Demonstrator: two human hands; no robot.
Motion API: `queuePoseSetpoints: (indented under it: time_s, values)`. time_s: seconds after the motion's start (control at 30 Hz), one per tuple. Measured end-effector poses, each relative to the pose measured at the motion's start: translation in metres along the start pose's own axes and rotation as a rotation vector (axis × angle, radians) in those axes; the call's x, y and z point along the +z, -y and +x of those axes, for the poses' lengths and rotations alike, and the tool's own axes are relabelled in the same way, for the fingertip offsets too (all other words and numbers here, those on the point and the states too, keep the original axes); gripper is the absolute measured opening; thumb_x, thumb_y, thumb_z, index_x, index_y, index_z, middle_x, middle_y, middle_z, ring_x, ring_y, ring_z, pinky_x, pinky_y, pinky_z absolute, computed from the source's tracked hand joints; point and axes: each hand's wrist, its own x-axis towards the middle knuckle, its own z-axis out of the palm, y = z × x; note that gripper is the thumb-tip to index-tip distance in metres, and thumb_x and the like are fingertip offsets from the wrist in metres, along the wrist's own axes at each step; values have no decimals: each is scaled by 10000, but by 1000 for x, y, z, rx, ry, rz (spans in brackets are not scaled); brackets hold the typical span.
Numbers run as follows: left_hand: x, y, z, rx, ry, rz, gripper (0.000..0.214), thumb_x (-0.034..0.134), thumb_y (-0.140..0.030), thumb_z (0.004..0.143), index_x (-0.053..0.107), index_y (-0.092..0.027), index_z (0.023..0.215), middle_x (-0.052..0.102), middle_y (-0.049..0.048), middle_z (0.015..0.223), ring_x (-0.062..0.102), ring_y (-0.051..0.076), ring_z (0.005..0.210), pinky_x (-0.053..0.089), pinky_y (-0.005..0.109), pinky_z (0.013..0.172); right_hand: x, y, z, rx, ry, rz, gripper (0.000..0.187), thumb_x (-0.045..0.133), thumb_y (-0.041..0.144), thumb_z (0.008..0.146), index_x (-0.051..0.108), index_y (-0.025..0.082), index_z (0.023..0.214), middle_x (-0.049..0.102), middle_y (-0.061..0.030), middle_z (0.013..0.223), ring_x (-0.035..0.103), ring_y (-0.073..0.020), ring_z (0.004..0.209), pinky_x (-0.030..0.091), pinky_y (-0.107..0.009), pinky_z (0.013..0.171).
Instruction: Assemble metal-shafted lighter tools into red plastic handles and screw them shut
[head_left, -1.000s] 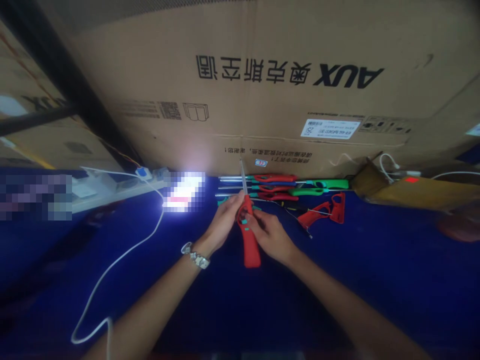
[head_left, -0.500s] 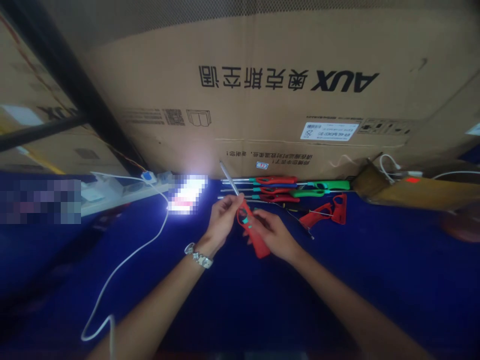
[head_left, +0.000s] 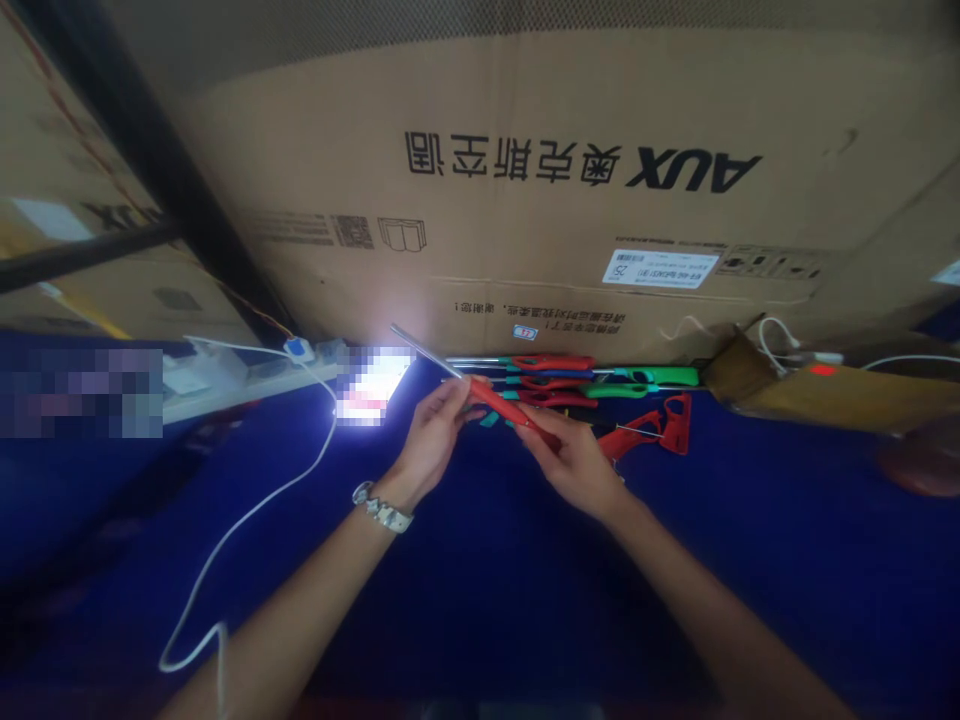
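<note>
Both my hands hold one red long-necked lighter (head_left: pixel 501 405) over the blue table (head_left: pixel 480 580). My left hand (head_left: pixel 433 432), with a metal watch on its wrist, pinches the front of the red body where the silver tube begins. My right hand (head_left: pixel 571 455) grips the rear of the handle. The silver tube points up and to the left, toward the bright blurred patch. Behind my hands lies a row of several red and green lighters (head_left: pixel 570 375) along the foot of the carton. An opened red lighter shell (head_left: pixel 649 428) lies just right of my right hand.
A large brown AUX carton (head_left: pixel 525 190) stands right behind the row of lighters. A white cable (head_left: pixel 247 520) loops across the left of the table from a power strip (head_left: pixel 240 375). A brown box (head_left: pixel 825 385) with white cables sits at the right.
The red lighter has turned from upright to nearly level, its tube swinging down to the left. My right hand has slid back along the handle and moved right.
</note>
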Motion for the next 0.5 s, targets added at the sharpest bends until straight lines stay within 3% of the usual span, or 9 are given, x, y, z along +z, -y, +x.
queuePoseSetpoints:
  time_s: [0.07, 0.13, 0.2, 0.27, 0.33, 0.37, 0.43, 0.5]
  values:
    - [-5, -1, -7, -30, 0, 128, 391, 719, -519, 813, 763, -165, 971, 748, 97, 990, 688, 196, 892, 535, 293, 782, -7, -3, -3, -75, -5, -103, 379, 530, 363, 986, 633, 265, 1337, 696, -87, 1114, 665, -246, 977, 558, -433, 890]
    - [-13, -3, -21, -43, -42, 357, 395, 655, -536, 860, 766, -158, 879, 750, 97, 875, 686, 192, 754, 532, 290, 669, -14, -7, -8, -118, 30, -212, 391, 505, 336, 997, 611, 269, 1367, 680, -103, 1082, 658, -250, 969, 562, -450, 889]
    - [-24, -8, -37, 138, -84, 666, 322, 661, -464, 879, 740, -178, 756, 712, 61, 738, 636, 169, 635, 497, 278, 599, -19, -12, -14, -150, 71, -316, 403, 484, 321, 1005, 594, 259, 1388, 659, -104, 1000, 647, -241, 904, 576, -438, 835]
    - [-34, -13, -52, 458, -69, 925, 164, 700, -334, 869, 715, -203, 771, 703, 41, 797, 645, 178, 728, 514, 294, 704, -22, -17, -20, -191, 114, -401, 408, 474, 311, 1009, 590, 243, 1395, 639, -101, 950, 631, -236, 872, 578, -425, 798]
    - [-37, -19, -60, 677, 140, 1137, 87, 677, -246, 886, 721, -217, 956, 723, 60, 1002, 661, 214, 932, 518, 348, 863, -23, -21, -25, -238, 157, -460, 412, 469, 309, 1013, 582, 239, 1403, 630, -98, 933, 619, -237, 868, 576, -416, 774]
    - [-37, -20, -61, 739, 251, 1247, 184, 657, -218, 900, 703, -218, 1078, 713, 77, 1128, 650, 235, 1021, 507, 383, 920, -22, -22, -27, -258, 177, -480, 414, 465, 313, 1015, 577, 241, 1407, 628, -96, 927, 615, -235, 865, 575, -409, 760]
    - [-32, -20, -58, 799, 400, 1445, 323, 628, -190, 918, 642, -212, 1240, 657, 106, 1302, 613, 283, 1152, 486, 446, 965, -21, -22, -29, -293, 204, -501, 415, 456, 332, 1020, 571, 247, 1410, 627, -93, 928, 612, -232, 865, 573, -398, 750]
    - [-26, -17, -50, 823, 497, 1552, 312, 590, -172, 942, 636, -202, 1249, 686, 104, 1244, 637, 281, 1122, 493, 446, 951, -19, -20, -31, -312, 211, -495, 415, 448, 349, 1024, 570, 248, 1407, 629, -92, 937, 615, -226, 868, 570, -389, 751]
